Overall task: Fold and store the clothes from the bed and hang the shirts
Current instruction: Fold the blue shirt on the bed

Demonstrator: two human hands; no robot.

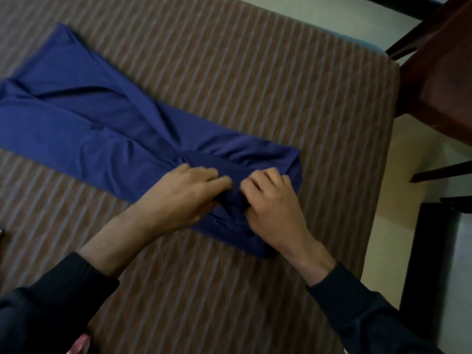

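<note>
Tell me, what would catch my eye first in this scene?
A long blue garment lies across the striped bedcover, running from the left edge toward the middle. At its near end the left hand and right hand bunch the cloth in their grip. Dark wooden furniture stands at upper right.

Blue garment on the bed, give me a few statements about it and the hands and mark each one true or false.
1. The blue garment lies on a striped bedcover. True.
2. Only the left hand touches the garment. False: the right hand grips it too; both pinch the fabric at its near end.
3. The garment is already folded into a small square. False: most of it stretches out long toward the left, with only the near end bunched.
4. Both arms wear dark sleeves. True.
5. A dark wooden chair stands beside the bed at the right. True.
</note>
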